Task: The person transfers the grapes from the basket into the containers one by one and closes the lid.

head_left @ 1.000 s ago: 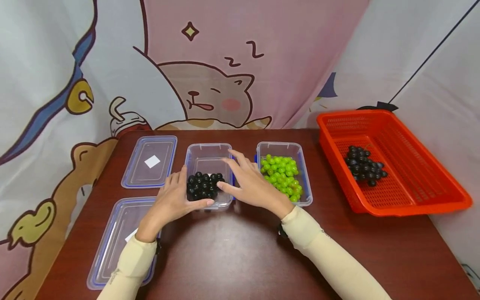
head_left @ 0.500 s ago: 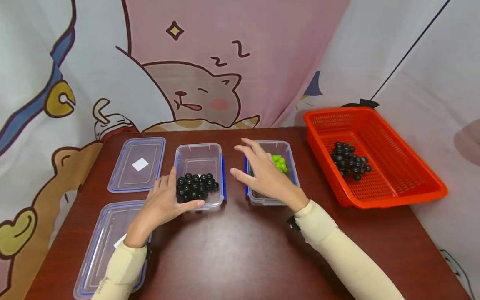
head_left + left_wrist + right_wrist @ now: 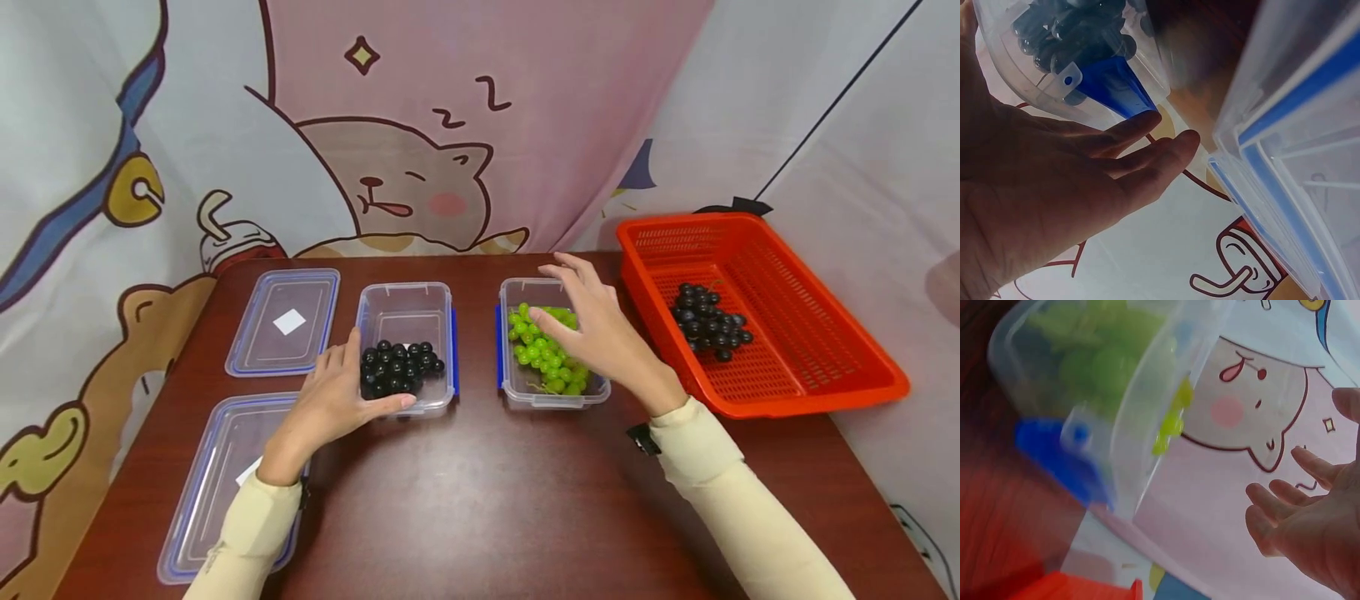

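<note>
My left hand (image 3: 330, 406) rests along the near left side of a clear box (image 3: 408, 302), fingers fairly straight and thumb over the front rim. Black grapes (image 3: 396, 367) fill the near part of that box. In the left wrist view its blue side latch (image 3: 1116, 87) hangs by the fingertips. My right hand (image 3: 603, 337) hovers over the right side of a second clear box (image 3: 555, 402), fingers spread and holding nothing. Green grapes (image 3: 543, 350) lie in this box, partly hidden by the hand. The right wrist view shows the green grapes (image 3: 1100, 365) through the box wall.
An orange-red basket (image 3: 817, 400) at the right holds a bunch of dark grapes (image 3: 708, 321). Two clear lids with blue seals, a far lid (image 3: 288, 346) and a near lid (image 3: 202, 492), lie at the left. A printed cloth (image 3: 585, 100) hangs behind the brown table (image 3: 480, 500).
My right hand has left the black grapes' box and moved right, over the green grapes' box. My left hand stays at the black grapes' box. The head view has shifted a little.
</note>
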Available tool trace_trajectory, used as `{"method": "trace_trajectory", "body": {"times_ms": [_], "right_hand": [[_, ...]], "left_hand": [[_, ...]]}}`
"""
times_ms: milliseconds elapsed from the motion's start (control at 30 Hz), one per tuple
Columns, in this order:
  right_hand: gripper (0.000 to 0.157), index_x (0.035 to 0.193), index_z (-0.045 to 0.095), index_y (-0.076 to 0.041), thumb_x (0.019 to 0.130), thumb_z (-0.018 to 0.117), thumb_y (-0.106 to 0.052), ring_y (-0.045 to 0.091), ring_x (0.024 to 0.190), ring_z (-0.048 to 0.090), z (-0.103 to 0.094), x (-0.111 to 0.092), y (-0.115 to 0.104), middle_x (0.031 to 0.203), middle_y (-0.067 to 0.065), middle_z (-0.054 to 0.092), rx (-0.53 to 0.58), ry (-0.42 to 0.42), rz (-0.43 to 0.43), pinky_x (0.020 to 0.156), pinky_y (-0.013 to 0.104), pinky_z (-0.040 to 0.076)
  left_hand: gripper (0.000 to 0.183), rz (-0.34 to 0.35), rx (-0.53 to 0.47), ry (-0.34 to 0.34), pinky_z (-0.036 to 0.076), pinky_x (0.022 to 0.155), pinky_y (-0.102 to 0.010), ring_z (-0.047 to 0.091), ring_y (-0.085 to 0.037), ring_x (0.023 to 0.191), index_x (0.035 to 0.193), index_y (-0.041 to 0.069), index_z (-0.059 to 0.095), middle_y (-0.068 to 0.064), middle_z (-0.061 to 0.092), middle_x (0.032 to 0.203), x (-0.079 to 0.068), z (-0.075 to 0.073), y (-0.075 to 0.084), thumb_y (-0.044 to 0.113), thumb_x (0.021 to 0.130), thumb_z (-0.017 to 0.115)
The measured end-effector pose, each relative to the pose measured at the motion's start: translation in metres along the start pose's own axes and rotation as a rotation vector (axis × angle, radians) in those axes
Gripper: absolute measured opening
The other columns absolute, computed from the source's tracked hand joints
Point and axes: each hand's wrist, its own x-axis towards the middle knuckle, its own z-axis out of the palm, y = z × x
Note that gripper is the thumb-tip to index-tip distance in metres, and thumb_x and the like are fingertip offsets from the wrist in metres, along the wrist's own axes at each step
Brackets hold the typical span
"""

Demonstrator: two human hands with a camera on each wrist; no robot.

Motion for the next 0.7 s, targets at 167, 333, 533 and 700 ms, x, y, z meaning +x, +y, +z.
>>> {"method": "trace_trajectory", "body": {"times_ms": [167, 333, 533, 700], "right_hand": [[0.070, 0.162, 0.048, -0.012, 0.106, 0.067, -0.048, 0.041, 0.154, 0.033, -0.015, -0.006, 0.013, 0.175, 0.015, 0.027, -0.030, 0.024, 0.037, 0.116, 0.074, 0.025], [0.069, 0.161, 0.048, -0.010, 0.106, 0.068, -0.047, 0.041, 0.157, 0.028, -0.026, -0.014, 0.024, 0.174, 0.018, 0.028, -0.051, 0.044, 0.060, 0.115, 0.078, 0.022], [0.070, 0.163, 0.047, -0.011, 0.106, 0.067, -0.048, 0.043, 0.156, 0.029, -0.038, -0.024, 0.034, 0.175, 0.017, 0.025, -0.047, 0.062, 0.121, 0.115, 0.081, 0.019], [0.072, 0.163, 0.046, -0.010, 0.106, 0.067, -0.048, 0.046, 0.155, 0.030, -0.043, -0.029, 0.042, 0.175, 0.018, 0.024, -0.056, 0.062, 0.160, 0.117, 0.081, 0.017]], "left_hand": [[0.143, -0.005, -0.006, -0.002, 0.019, 0.119, -0.079, 0.021, -0.062, 0.153, 0.172, -0.005, 0.001, -0.041, 0.030, 0.165, 0.000, 0.000, 0.001, 0.076, 0.085, 0.080], [0.143, -0.010, -0.011, -0.009, 0.019, 0.120, -0.078, 0.020, -0.063, 0.154, 0.172, -0.005, 0.001, -0.041, 0.029, 0.166, 0.000, 0.000, 0.001, 0.076, 0.085, 0.080], [0.142, -0.010, -0.010, -0.007, 0.020, 0.119, -0.078, 0.021, -0.063, 0.153, 0.172, -0.005, 0.001, -0.041, 0.030, 0.165, -0.001, 0.000, 0.002, 0.075, 0.085, 0.080], [0.142, -0.010, -0.013, -0.009, 0.021, 0.118, -0.079, 0.021, -0.062, 0.154, 0.172, -0.005, 0.000, -0.041, 0.030, 0.165, -0.001, 0.001, 0.001, 0.076, 0.085, 0.080]]}}
